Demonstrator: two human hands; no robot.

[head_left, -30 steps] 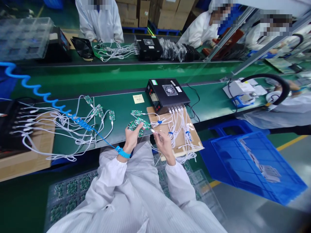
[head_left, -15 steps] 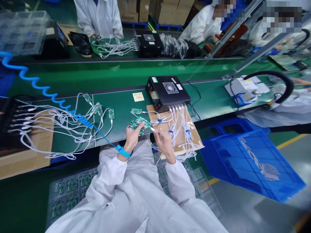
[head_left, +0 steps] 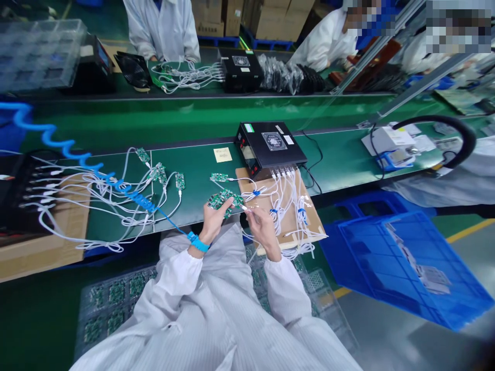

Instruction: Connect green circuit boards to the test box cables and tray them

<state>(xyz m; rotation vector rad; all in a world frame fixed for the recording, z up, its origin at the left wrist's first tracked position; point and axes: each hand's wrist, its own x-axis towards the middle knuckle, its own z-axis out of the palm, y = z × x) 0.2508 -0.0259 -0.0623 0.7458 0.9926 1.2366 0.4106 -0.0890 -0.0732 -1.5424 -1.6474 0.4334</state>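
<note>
My left hand point(head_left: 214, 219), with a blue wrist strap point(head_left: 198, 241), is closed on several green circuit boards point(head_left: 223, 200) just over the bench's front edge. Pinched in my right hand point(head_left: 262, 224) is a white cable plug point(head_left: 244, 207), which meets the right end of one of those boards; whether it is fully seated I cannot tell. Beyond them another circuit board point(head_left: 219, 177) lies on the bench with a white cable attached. Behind my right hand, white cables point(head_left: 284, 198) run over a cardboard sheet point(head_left: 263, 242) from a black box with a fan point(head_left: 274, 144).
More boards point(head_left: 158, 174) and tangled cables lie left, near another black box point(head_left: 17, 190). A coiled blue cord point(head_left: 96, 167) crosses them. Trays of boards point(head_left: 110, 304) sit below the bench. A blue bin point(head_left: 406, 257) stands at right. Co-workers in white point(head_left: 162, 28) sit opposite.
The view has shifted slightly, so the scene sits a little further right. Both hands keep their hold, the plug still at the board's end.
</note>
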